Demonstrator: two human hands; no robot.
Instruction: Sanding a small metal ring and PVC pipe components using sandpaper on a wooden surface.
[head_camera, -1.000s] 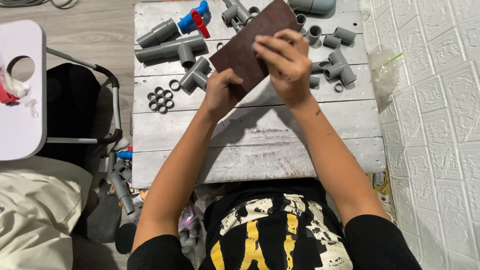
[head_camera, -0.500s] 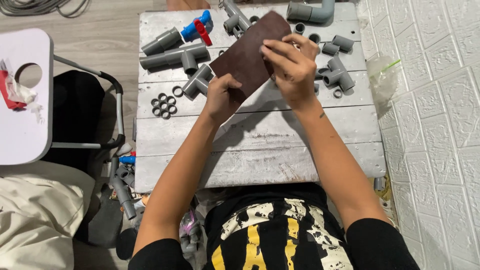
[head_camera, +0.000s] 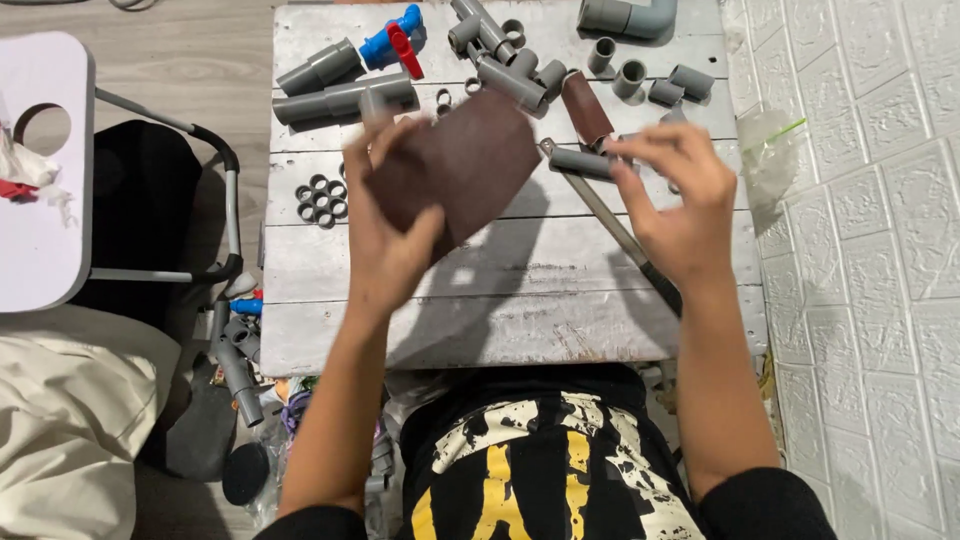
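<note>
My left hand (head_camera: 385, 235) is raised over the white wooden table (head_camera: 500, 320) and grips a dark brown sheet of sandpaper (head_camera: 465, 165) by its lower left edge. Apart to the right, my right hand (head_camera: 675, 195) pinches the end of a short grey pipe (head_camera: 578, 162) between thumb and fingertips. The pipe points left toward the sheet. A long thin metal tool (head_camera: 615, 232) lies slantwise on the table under that hand.
Grey pipe fittings (head_camera: 340, 85) crowd the table's far half, with a blue valve with a red handle (head_camera: 395, 40), a cluster of small rings (head_camera: 322, 200) and a brown roll (head_camera: 585, 105). A plastic bag (head_camera: 770, 150) lies by the white wall. A white stool (head_camera: 40, 170) stands left.
My hands have come apart. The right hand left the sandpaper and moved right with the short pipe. The left hand keeps the sheet, now lower and further left.
</note>
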